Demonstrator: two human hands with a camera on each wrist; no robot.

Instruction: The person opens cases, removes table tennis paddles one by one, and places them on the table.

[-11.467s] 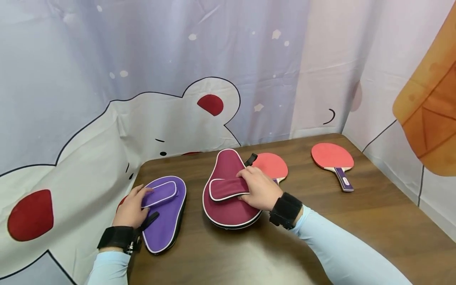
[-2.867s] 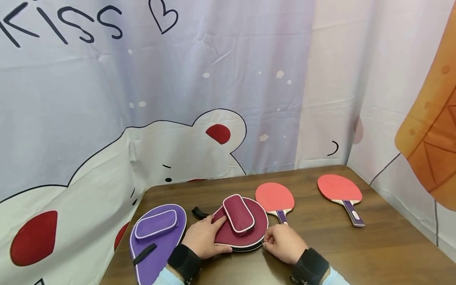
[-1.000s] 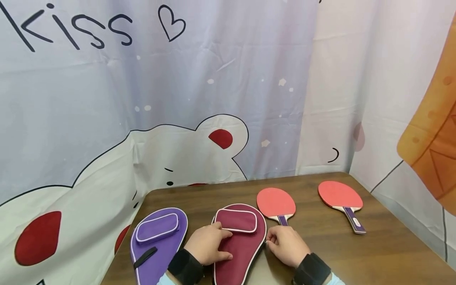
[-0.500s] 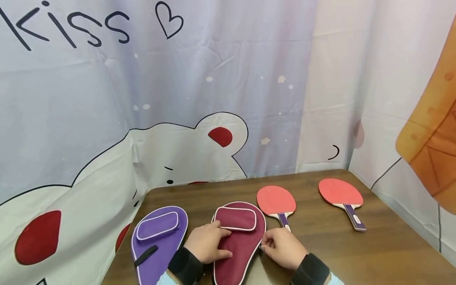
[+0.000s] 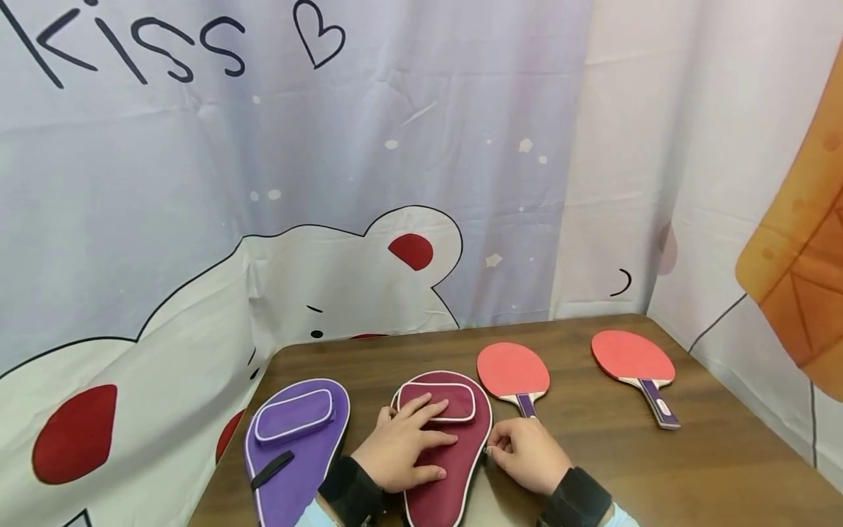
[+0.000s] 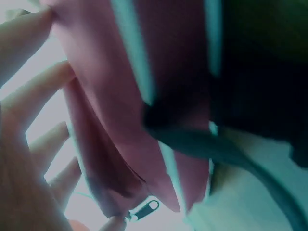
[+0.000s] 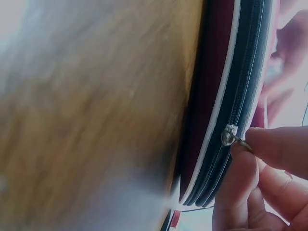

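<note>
The left hand [image 5: 403, 448] lies with fingers spread flat on the maroon paddle case [image 5: 454, 439]. At the case's right edge, the right hand [image 5: 530, 454] pinches its zipper pull [image 7: 230, 136]

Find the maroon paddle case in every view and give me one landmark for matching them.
Head: maroon paddle case low centre, under the left hand.
Left wrist: fills the middle, blurred.
Right wrist: its zipped edge runs down the right side.
Shared landmark: the zipper pull, pinched by the right hand, also low in the left wrist view.
</note>
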